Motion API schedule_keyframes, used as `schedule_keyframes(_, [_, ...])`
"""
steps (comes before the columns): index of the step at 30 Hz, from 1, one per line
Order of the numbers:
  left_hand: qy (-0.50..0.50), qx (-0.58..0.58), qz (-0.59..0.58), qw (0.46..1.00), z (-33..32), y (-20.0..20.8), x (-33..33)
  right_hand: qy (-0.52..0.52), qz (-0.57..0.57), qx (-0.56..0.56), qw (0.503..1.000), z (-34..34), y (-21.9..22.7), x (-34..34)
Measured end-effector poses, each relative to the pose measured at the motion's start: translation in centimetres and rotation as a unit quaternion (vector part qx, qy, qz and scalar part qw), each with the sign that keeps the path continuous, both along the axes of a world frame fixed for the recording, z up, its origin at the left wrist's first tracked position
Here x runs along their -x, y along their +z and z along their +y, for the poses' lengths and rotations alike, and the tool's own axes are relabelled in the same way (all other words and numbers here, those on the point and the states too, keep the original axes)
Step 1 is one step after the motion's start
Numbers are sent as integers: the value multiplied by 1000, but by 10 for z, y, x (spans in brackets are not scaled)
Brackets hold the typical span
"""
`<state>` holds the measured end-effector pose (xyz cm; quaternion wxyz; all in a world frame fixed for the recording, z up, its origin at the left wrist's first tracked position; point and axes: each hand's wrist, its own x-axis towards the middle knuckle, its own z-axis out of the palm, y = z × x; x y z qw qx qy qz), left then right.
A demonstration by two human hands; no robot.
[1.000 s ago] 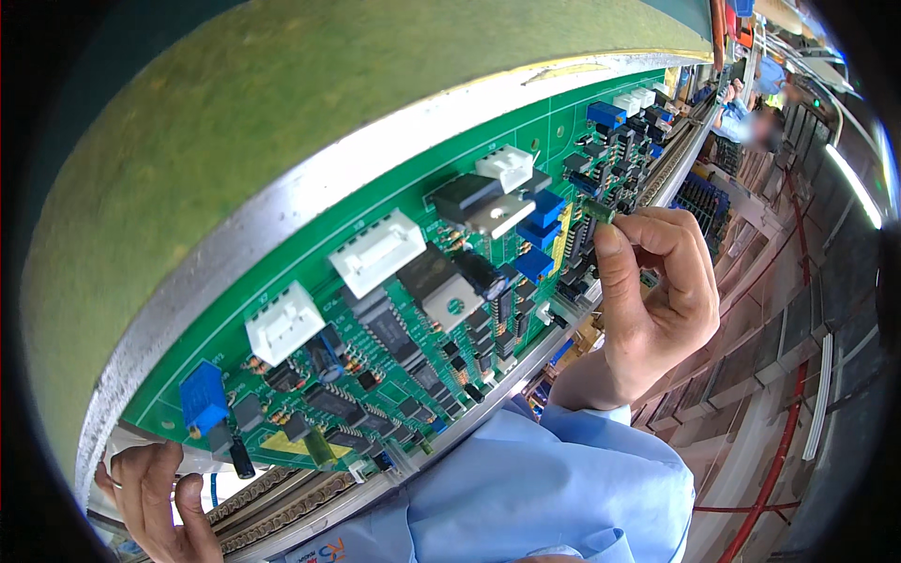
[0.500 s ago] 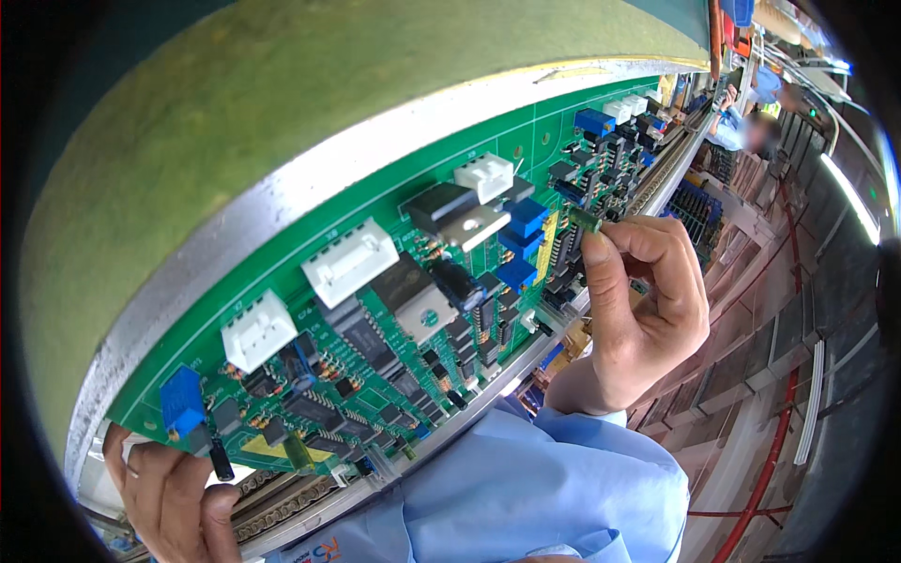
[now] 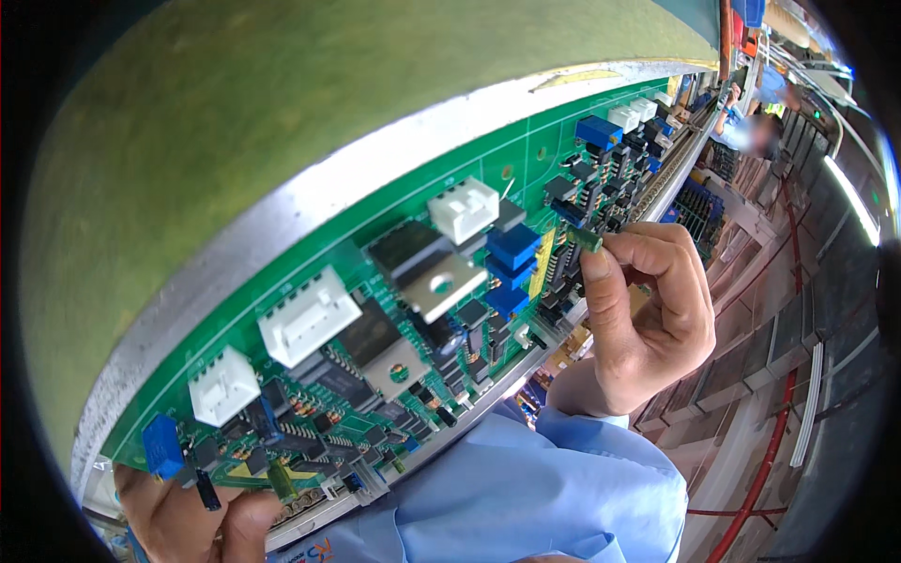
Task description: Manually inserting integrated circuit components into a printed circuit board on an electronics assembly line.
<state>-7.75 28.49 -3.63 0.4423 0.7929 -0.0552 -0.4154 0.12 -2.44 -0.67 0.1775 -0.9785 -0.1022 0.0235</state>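
Note:
A long green circuit board (image 3: 385, 225) runs diagonally from lower left to upper right, packed with white connectors (image 3: 310, 317), blue box-shaped parts (image 3: 513, 246) and black chips. My right hand (image 3: 657, 291) is closed, pinching a small green cylindrical component (image 3: 587, 239) between thumb and forefinger at the board's lower edge. Whether that part is fixed to the board cannot be seen. At the near left end, my left hand (image 3: 192, 516) grips the board's corner, some fingers hidden behind it. Close by stands another green cylinder (image 3: 282, 480) on the board.
A metal rail (image 3: 375, 141) borders the board's far side, beside a wide green-yellow surface (image 3: 169, 122). A roller chain (image 3: 671, 174) runs along the near rail. Another person (image 3: 751, 131) is at the upper right, near a red pipe (image 3: 774, 432) and dark panels.
The board's near end has shifted down and left and looks closer. My left hand has moved slightly right, more covered by the board. My right hand, still pinching the green component, is slightly lower.

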Motion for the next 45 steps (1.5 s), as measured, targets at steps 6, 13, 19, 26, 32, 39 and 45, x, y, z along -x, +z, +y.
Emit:
schedule_keyframes(6, [-44, -31, -48, 997, 7, -7, 15, -29, 25, -10, 999, 1, 0, 0])
schedule_keyframes(13, [-52, -40, -75, 995, 7, -11, 19, -80, 48, -44, 995, 0, 1, 1])
schedule_keyframes(19, [-58, -49, -119, 990, -1, -14, 18, -91, 40, -39, 994, -4, 1, 2])
schedule_keyframes(26, [4, 165, -149, 975, -19, -30, -7, -89, 47, -22, 995, -7, 3, 1])
schedule_keyframes(32, [22, 128, -172, 976, -31, -31, -9, -87, 39, -22, 995, -15, 4, 0])
schedule_keyframes(39, [26, 126, -167, 978, -29, -29, -4, -125, 71, -18, 989, -8, 4, -1])
schedule_keyframes(45, [14, 71, -70, 995, -28, -11, -5, -104, 33, -13, 994, -14, 2, -3])
